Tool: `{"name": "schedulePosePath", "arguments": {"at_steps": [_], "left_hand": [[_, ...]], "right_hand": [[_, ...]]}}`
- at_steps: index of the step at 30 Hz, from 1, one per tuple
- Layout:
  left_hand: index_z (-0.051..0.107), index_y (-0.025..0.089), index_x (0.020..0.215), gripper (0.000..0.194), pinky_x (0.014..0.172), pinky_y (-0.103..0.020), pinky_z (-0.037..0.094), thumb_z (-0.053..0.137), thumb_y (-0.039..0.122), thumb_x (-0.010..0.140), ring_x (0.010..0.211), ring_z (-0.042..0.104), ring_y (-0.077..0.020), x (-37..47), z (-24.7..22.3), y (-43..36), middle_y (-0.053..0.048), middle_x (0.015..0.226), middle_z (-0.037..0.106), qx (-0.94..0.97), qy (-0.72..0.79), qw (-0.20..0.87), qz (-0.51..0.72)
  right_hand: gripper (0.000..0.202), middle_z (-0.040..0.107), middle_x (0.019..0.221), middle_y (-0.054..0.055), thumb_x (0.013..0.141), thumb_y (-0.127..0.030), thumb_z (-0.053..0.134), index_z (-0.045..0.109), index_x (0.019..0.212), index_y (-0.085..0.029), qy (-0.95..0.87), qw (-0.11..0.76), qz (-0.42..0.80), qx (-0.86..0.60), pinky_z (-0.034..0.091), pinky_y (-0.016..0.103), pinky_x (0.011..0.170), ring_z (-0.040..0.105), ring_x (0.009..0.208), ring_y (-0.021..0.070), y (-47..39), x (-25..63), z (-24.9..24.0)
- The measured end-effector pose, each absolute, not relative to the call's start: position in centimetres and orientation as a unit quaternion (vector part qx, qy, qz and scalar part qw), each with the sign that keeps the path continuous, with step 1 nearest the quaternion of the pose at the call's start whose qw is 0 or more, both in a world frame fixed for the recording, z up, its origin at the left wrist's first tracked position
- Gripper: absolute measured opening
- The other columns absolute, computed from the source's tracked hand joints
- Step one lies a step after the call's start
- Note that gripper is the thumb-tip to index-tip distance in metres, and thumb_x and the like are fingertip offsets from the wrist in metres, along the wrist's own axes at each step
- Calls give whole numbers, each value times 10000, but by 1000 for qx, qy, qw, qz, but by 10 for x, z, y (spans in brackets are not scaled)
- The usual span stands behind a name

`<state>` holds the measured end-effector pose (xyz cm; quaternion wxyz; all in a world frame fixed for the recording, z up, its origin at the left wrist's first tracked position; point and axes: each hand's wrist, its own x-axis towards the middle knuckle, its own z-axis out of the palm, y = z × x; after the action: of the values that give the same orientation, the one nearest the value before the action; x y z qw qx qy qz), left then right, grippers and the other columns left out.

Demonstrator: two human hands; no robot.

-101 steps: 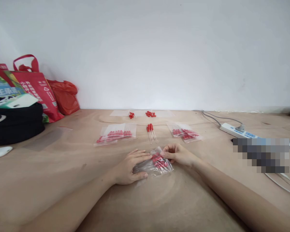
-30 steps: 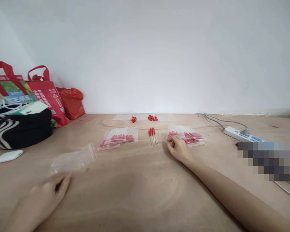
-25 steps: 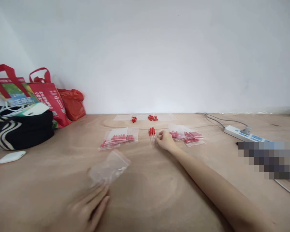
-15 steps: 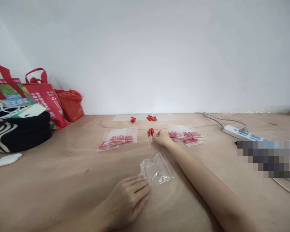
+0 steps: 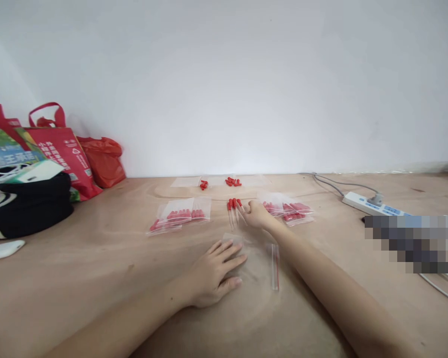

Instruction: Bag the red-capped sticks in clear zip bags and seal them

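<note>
My left hand (image 5: 218, 272) lies with spread fingers on a clear zip bag (image 5: 257, 266), whose red-lined seal faces right. Beyond it, my right hand (image 5: 257, 215) has its fingers bent together at the right side of several red-capped glass droppers (image 5: 234, 205); the fingertips touch the rightmost one. The droppers lie side by side, caps toward the wall. Filled bags of red caps lie on both sides, one group at the left (image 5: 182, 215) and another at the right (image 5: 293, 211).
Loose red caps (image 5: 233, 182) lie near the wall on flat clear bags (image 5: 186, 182). A white power strip (image 5: 373, 204) is at the right. Red bags (image 5: 102, 161), a black cloth bag (image 5: 30, 206) and a white object (image 5: 3, 250) stand or lie at the left.
My left hand has moved forward and right onto the clear bag and spread its fingers; the bag is flatter. A third dropper now shows beside the other two at my right hand.
</note>
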<state>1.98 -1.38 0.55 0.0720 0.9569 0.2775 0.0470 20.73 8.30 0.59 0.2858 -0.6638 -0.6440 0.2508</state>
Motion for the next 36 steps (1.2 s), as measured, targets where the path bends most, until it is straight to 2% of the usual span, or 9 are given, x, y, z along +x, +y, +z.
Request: {"name": "schedulePosePath", "arguments": {"at_steps": [2, 5, 7, 9, 13, 17, 24, 29, 36], "left_hand": [[351, 250, 1271, 437, 974, -483, 296, 354, 412, 865, 1217, 319, -278, 16, 5, -23, -63, 1335, 351, 947, 314, 49, 51], [451, 206, 1199, 416, 941, -518, 313, 393, 412, 842, 1079, 466, -285, 12, 7, -39, -105, 1205, 495, 935, 350, -5, 59], [512, 192, 1131, 384, 955, -552, 267, 421, 405, 825, 971, 530, -267, 10, 8, -44, -103, 1064, 579, 930, 359, -24, 74], [515, 207, 1124, 367, 980, -553, 225, 424, 399, 825, 992, 518, -259, 10, 8, -43, -88, 1047, 581, 931, 352, -18, 89], [358, 250, 1269, 447, 992, -511, 244, 345, 435, 863, 1226, 302, -272, 13, 9, -28, -95, 1326, 354, 936, 341, 57, 58], [288, 281, 1303, 509, 1024, -495, 190, 351, 496, 847, 1278, 192, -259, 14, 9, -13, -66, 1391, 231, 945, 304, 118, 17], [367, 283, 1263, 484, 1031, -479, 188, 442, 461, 818, 1256, 253, -250, 9, 4, -5, -51, 1353, 321, 950, 271, 145, 60], [499, 282, 1162, 392, 951, -449, 332, 512, 399, 788, 1153, 388, -258, 9, 0, -10, -70, 1230, 451, 941, 288, 143, 104], [493, 303, 1161, 388, 939, -444, 345, 529, 376, 782, 1144, 388, -253, 9, 2, -12, -60, 1231, 437, 935, 301, 156, 100]], "right_hand": [[243, 529, 543, 26, 736, -361, 504, 535, 846, -147, -672, 283, 231, -644, 332, 243, 526, 507, 567, 158, 74, 218, 8], [398, 507, 585, 5, 738, -228, 471, 399, 1106, -95, -728, 262, 208, -599, 305, 231, 512, 465, 549, 134, 56, 238, 8], [474, 482, 603, -17, 728, -179, 447, 320, 1179, -107, -744, 278, 221, -565, 301, 226, 506, 442, 538, 117, 43, 250, 4], [529, 465, 633, -39, 725, -189, 444, 252, 1218, -160, -730, 332, 275, -530, 316, 217, 497, 435, 520, 97, 30, 257, -3], [476, 456, 632, -85, 682, -293, 527, 276, 1082, -235, -612, 472, 423, -473, 321, 197, 429, 420, 443, 65, 13, 256, -17], [355, 524, 618, -72, 679, -476, 535, 333, 833, -228, -491, 566, 458, -478, 330, 201, 410, 435, 418, 63, 12, 253, -25], [394, 540, 611, -44, 652, -584, 525, 417, 752, -219, -391, 614, 466, -503, 328, 218, 373, 435, 403, 73, 21, 263, -35], [371, 505, 564, -56, 648, -538, 561, 448, 794, -216, -379, 612, 495, -486, 341, 219, 394, 459, 436, 89, 13, 256, -33], [345, 438, 467, -68, 673, -540, 524, 459, 745, -208, -396, 637, 412, -518, 327, 223, 409, 420, 414, 89, 12, 262, -32]]}}
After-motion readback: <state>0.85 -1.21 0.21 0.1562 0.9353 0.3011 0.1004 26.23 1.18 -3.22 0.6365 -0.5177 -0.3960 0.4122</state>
